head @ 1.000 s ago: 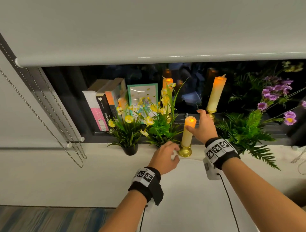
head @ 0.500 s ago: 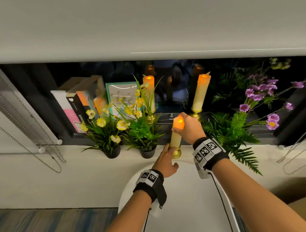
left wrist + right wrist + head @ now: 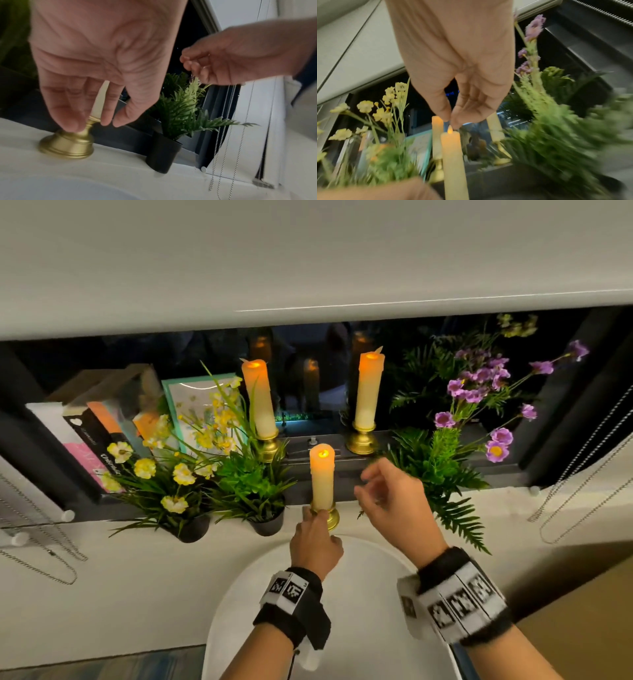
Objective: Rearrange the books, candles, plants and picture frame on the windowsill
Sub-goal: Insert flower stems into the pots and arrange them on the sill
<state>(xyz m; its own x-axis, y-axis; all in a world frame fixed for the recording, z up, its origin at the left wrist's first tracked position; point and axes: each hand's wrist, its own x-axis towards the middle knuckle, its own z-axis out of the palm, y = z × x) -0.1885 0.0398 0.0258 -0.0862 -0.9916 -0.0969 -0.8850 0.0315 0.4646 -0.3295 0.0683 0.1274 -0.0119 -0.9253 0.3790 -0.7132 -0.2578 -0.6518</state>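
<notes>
Right hand (image 3: pixel 390 505) now off the front candle (image 3: pixel 322 477), fingers loosely curled, holding nothing, just beside it, left hand (image 3: pixel 315 539) still pinching its gold base (image 3: pixel 68 143), candle upright on sill (image 3: pixel 120 570) edge, between plants (image 3: pixel 246 484)

Books (image 3: pixel 92 436) at frame left, picture frame (image 3: pixel 191 402) just right; two potted plants (image 3: pixel 205 481) in front. Centre: two candles (image 3: pixel 260 402) behind, one candle (image 3: pixel 322 477) in front. Fern (image 3: pixel 442 467) at right.
</notes>
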